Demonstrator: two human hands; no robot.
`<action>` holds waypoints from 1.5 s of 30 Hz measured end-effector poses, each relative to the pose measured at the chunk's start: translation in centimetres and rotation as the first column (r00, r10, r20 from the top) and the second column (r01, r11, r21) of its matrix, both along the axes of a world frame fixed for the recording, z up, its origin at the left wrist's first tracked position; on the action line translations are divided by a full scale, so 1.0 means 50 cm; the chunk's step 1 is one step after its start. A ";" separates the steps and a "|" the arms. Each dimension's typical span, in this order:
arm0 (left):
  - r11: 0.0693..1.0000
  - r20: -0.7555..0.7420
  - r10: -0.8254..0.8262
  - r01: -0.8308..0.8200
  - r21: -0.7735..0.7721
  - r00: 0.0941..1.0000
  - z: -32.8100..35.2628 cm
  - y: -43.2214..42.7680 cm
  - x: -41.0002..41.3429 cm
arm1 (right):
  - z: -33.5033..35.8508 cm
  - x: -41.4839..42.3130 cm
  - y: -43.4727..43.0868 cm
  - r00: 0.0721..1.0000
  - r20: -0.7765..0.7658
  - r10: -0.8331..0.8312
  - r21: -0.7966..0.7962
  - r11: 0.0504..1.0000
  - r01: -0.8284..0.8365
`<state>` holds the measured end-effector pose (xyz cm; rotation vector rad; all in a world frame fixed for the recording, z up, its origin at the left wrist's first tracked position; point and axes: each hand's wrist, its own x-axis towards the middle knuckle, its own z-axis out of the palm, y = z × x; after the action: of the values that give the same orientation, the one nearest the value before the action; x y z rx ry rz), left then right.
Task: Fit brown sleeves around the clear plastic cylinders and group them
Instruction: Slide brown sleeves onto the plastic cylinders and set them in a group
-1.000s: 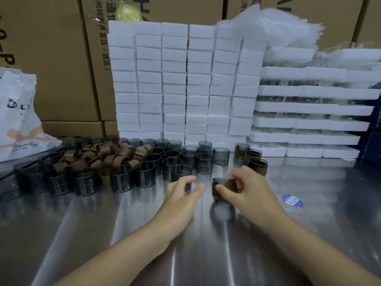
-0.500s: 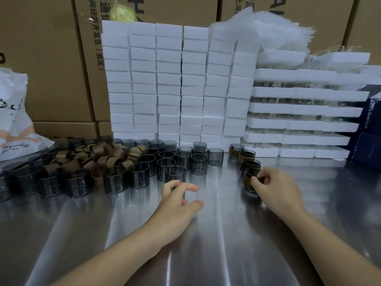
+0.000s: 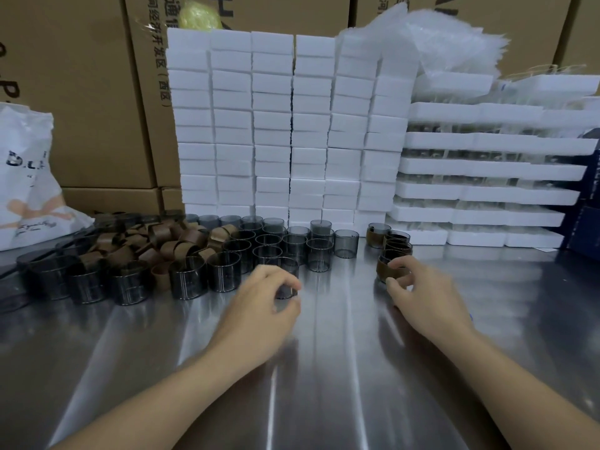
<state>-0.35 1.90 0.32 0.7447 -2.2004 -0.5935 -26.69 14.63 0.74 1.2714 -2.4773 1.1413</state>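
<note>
Several smoky clear cylinders (image 3: 293, 245) stand in a cluster at the back of the steel table (image 3: 324, 368). Loose brown sleeves (image 3: 168, 245) lie heaped to their left. My left hand (image 3: 266, 310) curls its fingers over the nearest bare cylinder (image 3: 289, 266) at the cluster's front edge and grips it. At the right, a short row of sleeved cylinders (image 3: 396, 240) runs toward me. My right hand (image 3: 422, 297) holds the front sleeved cylinder (image 3: 386, 271) of that row between thumb and fingers; it stands on the table.
A wall of white foam blocks (image 3: 292, 125) rises behind the cylinders, with stacked foam trays (image 3: 487, 190) to its right. Cardboard boxes (image 3: 81, 92) back everything. A white plastic bag (image 3: 26, 177) sits far left, dark blue boxes (image 3: 587, 222) far right.
My right hand carried the sleeved cylinder from the table's middle to the front of the right-hand row. My left hand reached forward and closed over a bare cylinder.
</note>
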 end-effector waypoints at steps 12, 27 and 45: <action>0.972 0.280 0.231 -0.205 -0.118 0.932 -0.019 -0.074 0.032 | -0.014 0.004 -0.013 0.997 -0.010 0.071 0.026 0.997 -0.071; 0.991 0.113 0.123 -0.127 0.030 0.986 -0.016 -0.065 0.027 | -0.006 0.026 -0.008 0.988 0.008 0.156 0.074 0.985 -0.156; 0.991 -0.095 -0.068 0.057 -0.121 0.993 0.014 -0.010 0.006 | 0.045 0.171 -0.001 0.873 -0.286 0.395 0.198 0.916 -0.349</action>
<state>-0.04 1.41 1.03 0.5745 -2.1525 -0.5157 -18.14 14.57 2.98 1.8722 -2.1575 0.7476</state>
